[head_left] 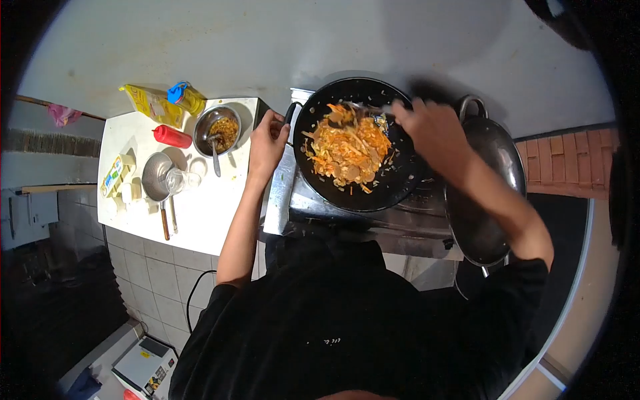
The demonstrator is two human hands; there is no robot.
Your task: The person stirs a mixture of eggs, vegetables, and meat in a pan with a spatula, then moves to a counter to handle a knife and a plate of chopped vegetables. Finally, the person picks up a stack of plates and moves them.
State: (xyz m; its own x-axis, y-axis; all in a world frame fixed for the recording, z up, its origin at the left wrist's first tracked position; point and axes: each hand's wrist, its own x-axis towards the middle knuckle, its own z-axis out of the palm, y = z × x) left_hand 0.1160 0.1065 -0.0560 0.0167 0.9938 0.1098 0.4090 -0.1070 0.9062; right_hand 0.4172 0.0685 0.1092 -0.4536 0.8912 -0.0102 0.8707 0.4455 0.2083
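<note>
A black wok (407, 177) stands on the stove, holding shredded orange and pale vegetables with brown slices (347, 150). My left hand (269, 143) is closed around the wok's left handle (291, 113). Over the wok's right side, my right hand (430, 127) is closed on a spatula (367, 109), which reaches into the upper part of the food. Motion smears the fingers of that hand and the spatula. The spatula's head is partly hidden among the vegetables.
Left on the white table (200, 230) are a steel bowl of brown food (223, 130) with a spoon, a red bottle (172, 137), a saucepan (157, 175), a yellow packet (152, 105) and a blue-capped bottle (188, 99). A large dark pan (477, 227) sits right of the wok.
</note>
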